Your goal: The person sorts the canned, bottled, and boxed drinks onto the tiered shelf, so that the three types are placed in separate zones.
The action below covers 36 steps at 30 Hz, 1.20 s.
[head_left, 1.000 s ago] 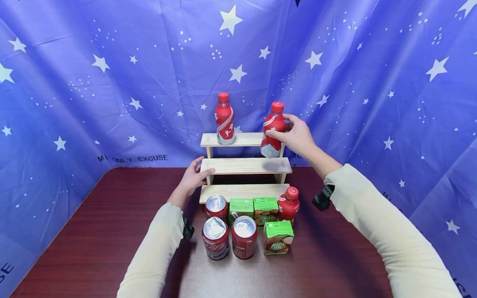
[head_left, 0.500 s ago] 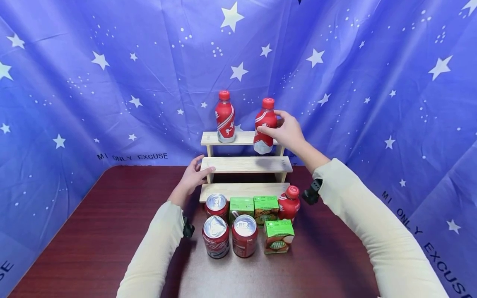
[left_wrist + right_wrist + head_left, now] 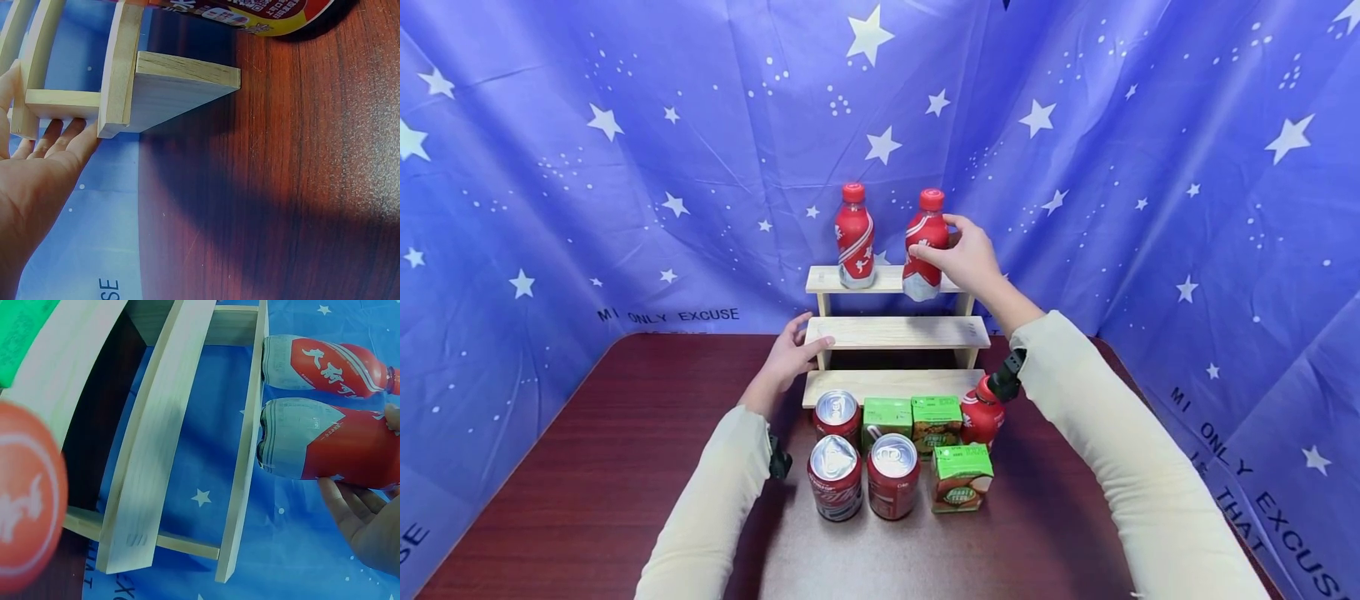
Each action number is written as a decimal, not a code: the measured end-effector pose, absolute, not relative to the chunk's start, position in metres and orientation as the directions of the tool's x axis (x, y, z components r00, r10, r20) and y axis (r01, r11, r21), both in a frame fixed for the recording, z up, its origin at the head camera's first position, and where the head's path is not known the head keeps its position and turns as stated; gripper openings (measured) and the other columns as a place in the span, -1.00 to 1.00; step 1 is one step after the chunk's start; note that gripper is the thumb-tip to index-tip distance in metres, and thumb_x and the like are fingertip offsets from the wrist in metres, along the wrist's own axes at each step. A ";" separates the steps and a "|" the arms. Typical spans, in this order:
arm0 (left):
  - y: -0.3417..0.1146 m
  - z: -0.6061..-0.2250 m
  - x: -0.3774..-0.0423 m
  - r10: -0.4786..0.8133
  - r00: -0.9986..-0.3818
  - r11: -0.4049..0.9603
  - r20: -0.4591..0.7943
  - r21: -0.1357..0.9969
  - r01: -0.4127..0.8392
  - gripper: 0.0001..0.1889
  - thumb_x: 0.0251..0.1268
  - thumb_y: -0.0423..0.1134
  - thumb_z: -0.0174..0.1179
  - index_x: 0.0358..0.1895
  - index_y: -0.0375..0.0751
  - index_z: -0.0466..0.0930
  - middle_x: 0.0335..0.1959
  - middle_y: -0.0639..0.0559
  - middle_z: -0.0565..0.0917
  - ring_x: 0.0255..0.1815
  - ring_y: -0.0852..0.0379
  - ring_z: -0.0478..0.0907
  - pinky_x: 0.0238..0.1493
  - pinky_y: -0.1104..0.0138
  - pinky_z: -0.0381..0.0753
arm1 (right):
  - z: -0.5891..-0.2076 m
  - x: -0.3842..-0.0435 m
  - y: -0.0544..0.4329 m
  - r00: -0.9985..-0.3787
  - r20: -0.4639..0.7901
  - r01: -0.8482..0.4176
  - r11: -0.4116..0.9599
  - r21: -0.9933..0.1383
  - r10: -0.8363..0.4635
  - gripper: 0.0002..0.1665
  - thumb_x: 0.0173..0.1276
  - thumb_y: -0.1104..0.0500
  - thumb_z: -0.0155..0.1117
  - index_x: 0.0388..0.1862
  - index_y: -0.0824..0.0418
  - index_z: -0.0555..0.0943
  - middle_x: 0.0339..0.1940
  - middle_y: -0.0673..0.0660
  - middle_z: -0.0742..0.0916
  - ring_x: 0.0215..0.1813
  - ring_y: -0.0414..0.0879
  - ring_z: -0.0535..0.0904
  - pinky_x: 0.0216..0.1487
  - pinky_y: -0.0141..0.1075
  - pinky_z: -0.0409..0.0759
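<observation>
My right hand (image 3: 966, 257) grips a red plastic bottle (image 3: 925, 237) with a whitish base, thumb in front and fingers around the far side. It is upright at the top step of a three-tier wooden rack (image 3: 895, 333); whether its base touches the wood I cannot tell. To its left on that step stands a matching red bottle (image 3: 854, 237). My left hand (image 3: 786, 358) holds the rack's left end, thumb on the middle step. In the left wrist view, fingers (image 3: 75, 140) lie against the rack's side support.
Before the rack, several red cans (image 3: 892, 479) and green-topped cartons (image 3: 961, 479) stand on the dark wooden table (image 3: 625, 467). A third red bottle (image 3: 981, 417) stands at their right, partly behind my right wrist camera. A blue starry curtain (image 3: 737, 167) hangs behind.
My right hand has carried its bottle leftward and slightly back over the top step, closer to the standing bottle. My left hand has stayed on the rack.
</observation>
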<state>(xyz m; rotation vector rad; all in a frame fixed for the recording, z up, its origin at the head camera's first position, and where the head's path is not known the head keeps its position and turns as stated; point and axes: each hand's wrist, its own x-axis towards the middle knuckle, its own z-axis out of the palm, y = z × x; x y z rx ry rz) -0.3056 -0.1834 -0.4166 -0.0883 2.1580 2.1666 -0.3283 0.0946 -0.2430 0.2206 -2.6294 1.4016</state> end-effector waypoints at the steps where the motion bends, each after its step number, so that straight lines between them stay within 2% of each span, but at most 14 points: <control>1: -0.183 -0.417 -0.306 0.017 -0.995 -0.005 -0.100 0.995 -0.100 -0.18 0.23 -0.31 0.22 0.48 -0.04 -0.07 0.41 -0.23 0.22 0.28 -0.18 0.32 0.15 -0.14 0.41 | -0.243 -0.329 0.094 -0.977 0.205 -0.200 0.548 -0.812 -0.053 0.02 0.05 -0.16 0.43 0.42 0.13 0.21 0.12 0.20 0.61 0.11 -0.01 0.54 0.14 -0.13 0.54; 8: -0.182 -0.416 -0.304 0.015 -0.995 -0.003 -0.096 0.995 -0.096 -0.18 0.24 -0.31 0.21 0.48 -0.03 -0.08 0.41 -0.23 0.22 0.28 -0.18 0.32 0.15 -0.14 0.41 | -0.245 -0.335 0.089 -0.975 0.219 -0.204 0.520 -0.829 -0.033 -0.01 0.08 -0.13 0.41 0.42 0.15 0.21 0.18 0.21 0.57 0.15 -0.01 0.52 0.18 -0.14 0.52; 19: -0.181 -0.415 -0.303 0.004 -0.994 0.007 -0.109 0.994 -0.109 -0.20 0.24 -0.29 0.21 0.47 -0.02 -0.05 0.38 -0.21 0.27 0.25 -0.16 0.35 0.17 -0.13 0.41 | -0.248 -0.340 0.076 -0.972 0.237 -0.207 0.491 -0.846 -0.002 -0.03 0.08 -0.11 0.42 0.41 0.13 0.23 0.11 0.19 0.59 0.10 -0.03 0.51 0.15 -0.17 0.53; 27: -0.182 -0.414 -0.304 0.001 -0.994 0.010 -0.110 0.994 -0.110 -0.18 0.22 -0.29 0.23 0.47 -0.02 -0.06 0.40 -0.22 0.24 0.27 -0.17 0.34 0.17 -0.14 0.40 | -0.255 -0.347 0.066 -0.974 0.227 -0.200 0.448 -0.872 0.008 -0.05 0.11 -0.09 0.40 0.42 0.10 0.21 0.20 0.18 0.54 0.18 -0.02 0.48 0.21 -0.15 0.50; 36: -0.182 -0.414 -0.304 0.005 -0.994 0.010 -0.111 0.994 -0.111 -0.19 0.23 -0.29 0.22 0.47 -0.02 -0.05 0.36 -0.19 0.30 0.23 -0.15 0.37 0.14 -0.12 0.43 | -0.259 -0.350 0.058 -0.969 0.245 -0.210 0.415 -0.885 0.032 -0.06 0.09 -0.04 0.43 0.41 0.14 0.24 0.19 0.20 0.55 0.15 -0.01 0.49 0.20 -0.15 0.50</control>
